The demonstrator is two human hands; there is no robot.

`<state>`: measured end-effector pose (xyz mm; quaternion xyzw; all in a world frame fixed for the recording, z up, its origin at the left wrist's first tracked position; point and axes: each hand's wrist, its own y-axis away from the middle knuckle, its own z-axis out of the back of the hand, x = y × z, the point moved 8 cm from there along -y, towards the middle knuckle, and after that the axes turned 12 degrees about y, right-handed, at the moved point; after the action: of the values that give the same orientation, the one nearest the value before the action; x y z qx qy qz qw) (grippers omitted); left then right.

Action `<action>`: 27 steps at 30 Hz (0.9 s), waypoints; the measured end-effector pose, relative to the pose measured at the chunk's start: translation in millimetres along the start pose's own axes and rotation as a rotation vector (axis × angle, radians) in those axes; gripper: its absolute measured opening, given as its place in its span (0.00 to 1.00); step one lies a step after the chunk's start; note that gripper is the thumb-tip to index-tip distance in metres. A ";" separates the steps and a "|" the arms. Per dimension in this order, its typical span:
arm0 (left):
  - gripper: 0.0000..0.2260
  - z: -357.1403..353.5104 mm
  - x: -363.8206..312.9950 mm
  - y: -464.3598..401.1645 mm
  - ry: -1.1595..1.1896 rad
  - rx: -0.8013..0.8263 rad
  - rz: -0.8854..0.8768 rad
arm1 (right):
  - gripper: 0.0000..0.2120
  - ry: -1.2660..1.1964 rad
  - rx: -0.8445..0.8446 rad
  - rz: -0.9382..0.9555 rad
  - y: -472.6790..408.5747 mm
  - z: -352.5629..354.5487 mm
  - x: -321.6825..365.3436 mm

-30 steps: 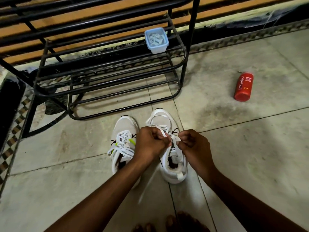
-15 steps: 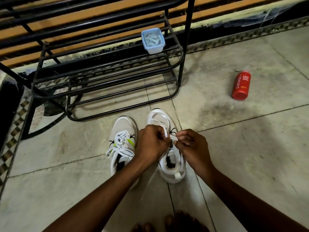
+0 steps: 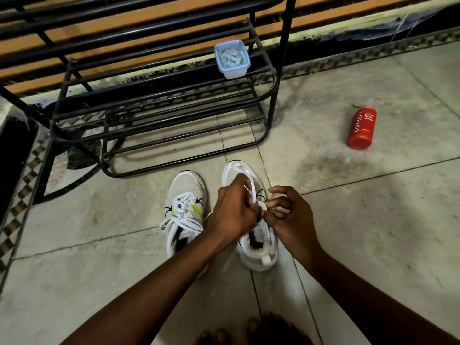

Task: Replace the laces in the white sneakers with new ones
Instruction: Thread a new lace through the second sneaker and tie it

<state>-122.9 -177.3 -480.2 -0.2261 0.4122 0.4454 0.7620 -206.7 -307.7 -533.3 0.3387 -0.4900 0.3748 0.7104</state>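
Floor (image 3: 373,220): large pale grey tiles, dark grout lines, smudged dark patches right of centre. Patterned border strip (image 3: 373,54) along floor edge at wall foot; same checker band down left side. Wall base (image 3: 348,33) dark, scuffed, whitish streaks. Black metal rack (image 3: 154,115) on floor, tubular bars, rounded corners, tiers open. Small blue tub (image 3: 232,58) on rack's top bars. Red bottle (image 3: 362,128) lying on floor at right, well apart from rack. Light dim, soft shadows.
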 end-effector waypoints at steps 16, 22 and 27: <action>0.21 -15.2 -18.5 -7.9 -0.058 0.261 -0.235 | 0.29 -0.153 -0.010 -0.028 -0.1 1.0 -0.5; 0.22 -4.2 18.5 -9.1 0.353 0.082 0.191 | 0.28 -0.149 -0.010 -0.010 1.4 -4.1 -0.4; 0.25 -22.6 -36.7 0.1 -0.381 0.385 -0.471 | 0.27 -0.069 -0.034 -0.010 0.2 -4.1 -3.2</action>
<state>-142.3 -211.4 -462.3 -0.0803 0.2758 0.2061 0.9354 -205.8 -304.7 -537.5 0.3420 -0.5188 0.3509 0.7006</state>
